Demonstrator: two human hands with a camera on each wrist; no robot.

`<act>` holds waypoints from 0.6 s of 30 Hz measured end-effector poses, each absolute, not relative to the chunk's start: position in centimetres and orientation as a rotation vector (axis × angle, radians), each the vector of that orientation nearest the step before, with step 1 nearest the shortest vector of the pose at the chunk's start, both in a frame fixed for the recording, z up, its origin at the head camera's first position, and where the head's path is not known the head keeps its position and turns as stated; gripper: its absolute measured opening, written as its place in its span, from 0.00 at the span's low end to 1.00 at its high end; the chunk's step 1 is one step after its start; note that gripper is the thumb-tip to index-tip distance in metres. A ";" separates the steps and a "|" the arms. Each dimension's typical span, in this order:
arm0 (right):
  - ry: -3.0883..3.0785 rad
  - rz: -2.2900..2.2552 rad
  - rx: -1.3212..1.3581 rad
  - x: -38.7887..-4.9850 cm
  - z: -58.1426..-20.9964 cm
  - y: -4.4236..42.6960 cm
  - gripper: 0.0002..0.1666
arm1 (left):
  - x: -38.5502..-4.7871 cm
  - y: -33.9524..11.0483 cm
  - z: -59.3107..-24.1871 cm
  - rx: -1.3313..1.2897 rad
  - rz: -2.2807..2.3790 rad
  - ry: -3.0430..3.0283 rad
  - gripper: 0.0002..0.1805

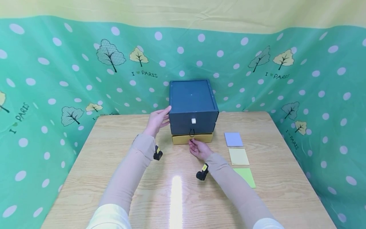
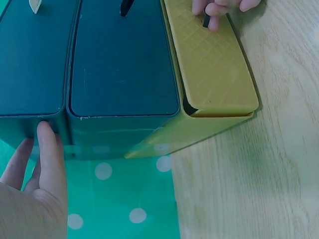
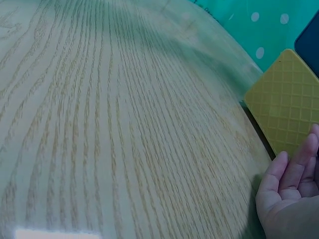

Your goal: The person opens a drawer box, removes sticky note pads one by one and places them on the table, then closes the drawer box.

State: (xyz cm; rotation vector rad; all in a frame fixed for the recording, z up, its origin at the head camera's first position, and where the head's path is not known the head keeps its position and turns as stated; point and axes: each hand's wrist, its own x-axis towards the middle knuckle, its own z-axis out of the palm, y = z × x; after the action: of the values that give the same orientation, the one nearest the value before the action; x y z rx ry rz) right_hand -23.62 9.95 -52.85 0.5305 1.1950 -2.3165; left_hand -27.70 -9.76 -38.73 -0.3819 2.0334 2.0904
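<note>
A small stack of drawers stands at the back of the table: two dark blue drawers above one yellow drawer. My left hand rests against the left side of the blue part, its fingers fairly straight in the left wrist view. Low at the front, my right hand pinches the black pull of the yellow drawer between thumb and fingers. A narrow gap shows along one edge of the yellow front in the left wrist view. The top drawer has a white knob; the middle one carries a black loop.
To the right lie three square paper pads in a row: a lilac pad, a pale yellow pad and a green pad. A green dotted curtain hangs behind and beside the wooden table.
</note>
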 end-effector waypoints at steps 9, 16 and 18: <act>1.208 -2.333 0.566 -23.9 -53.3 9.7 0.11 | -27.7 -9.8 -38.7 -0.379 2.084 2.035 0.33; 1.231 -2.316 0.573 -24.1 -53.1 9.8 0.08 | -27.7 -9.8 -38.7 -0.388 2.084 2.032 0.34; 1.235 -2.314 0.564 -24.1 -53.1 9.8 0.08 | -27.7 -9.8 -38.7 -0.387 2.087 2.032 0.33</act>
State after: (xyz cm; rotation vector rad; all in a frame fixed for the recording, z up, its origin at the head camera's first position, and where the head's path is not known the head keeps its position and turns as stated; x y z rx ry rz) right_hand -24.08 9.81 -53.08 0.5645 1.2351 -2.3139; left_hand -27.67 -9.77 -38.73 -0.3866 2.0324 2.0872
